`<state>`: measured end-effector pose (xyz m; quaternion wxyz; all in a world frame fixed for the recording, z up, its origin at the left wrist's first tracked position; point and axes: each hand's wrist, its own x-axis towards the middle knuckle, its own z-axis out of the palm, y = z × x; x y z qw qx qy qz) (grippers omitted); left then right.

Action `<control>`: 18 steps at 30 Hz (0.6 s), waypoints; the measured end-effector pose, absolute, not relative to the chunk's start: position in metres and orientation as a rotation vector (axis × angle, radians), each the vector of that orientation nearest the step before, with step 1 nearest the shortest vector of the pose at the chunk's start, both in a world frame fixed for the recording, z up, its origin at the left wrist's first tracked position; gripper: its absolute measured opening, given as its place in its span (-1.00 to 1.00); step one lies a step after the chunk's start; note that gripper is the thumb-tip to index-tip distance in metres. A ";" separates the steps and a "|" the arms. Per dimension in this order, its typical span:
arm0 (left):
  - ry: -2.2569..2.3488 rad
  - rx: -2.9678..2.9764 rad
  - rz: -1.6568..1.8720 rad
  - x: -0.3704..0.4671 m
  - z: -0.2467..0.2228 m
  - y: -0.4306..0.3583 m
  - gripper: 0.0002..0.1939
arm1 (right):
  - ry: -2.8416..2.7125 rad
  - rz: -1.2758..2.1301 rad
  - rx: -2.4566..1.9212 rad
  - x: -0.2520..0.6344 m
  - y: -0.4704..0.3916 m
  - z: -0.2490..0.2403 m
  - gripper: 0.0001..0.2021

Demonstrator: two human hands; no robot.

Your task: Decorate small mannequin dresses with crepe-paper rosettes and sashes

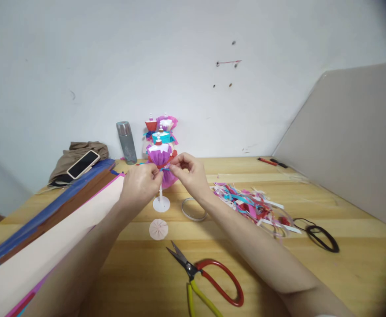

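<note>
A small white dress-form stand (161, 204) wears a gathered purple paper dress (159, 154) with a red band at its waist. From the left, my left hand (141, 182) closes at the dress's waist, fingertips pinched together. My right hand (191, 174) pinches the waist from the opposite side, thumb against forefinger. A thin bluish strip shows between the fingertips; how each hand grips it is too small to make out. Just in front of the stand lies a pleated pale pink paper disc (159, 229). Scissors (193, 269) with one red and one yellow handle lie open nearer to me.
Behind stand more dressed forms (161, 137) and a grey flask (126, 143). Coloured paper sheets (80, 224), a phone (83, 164) and brown cloth (77, 154) occupy the left. Rightward are a tape roll (193, 209), paper scraps (245, 200), a black cord (323, 237) and pens (268, 161).
</note>
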<state>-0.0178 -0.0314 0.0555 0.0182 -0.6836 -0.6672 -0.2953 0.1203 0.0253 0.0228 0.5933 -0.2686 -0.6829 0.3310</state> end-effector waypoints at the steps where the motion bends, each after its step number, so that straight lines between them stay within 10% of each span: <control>1: -2.068 -2.145 -0.909 -0.018 0.055 -0.031 -0.71 | -1.602 0.763 -0.624 0.121 0.025 0.022 -0.92; 18: -2.043 -2.076 -0.834 -0.019 0.053 -0.029 -0.70 | -1.653 0.809 -0.689 0.114 0.031 0.013 -0.87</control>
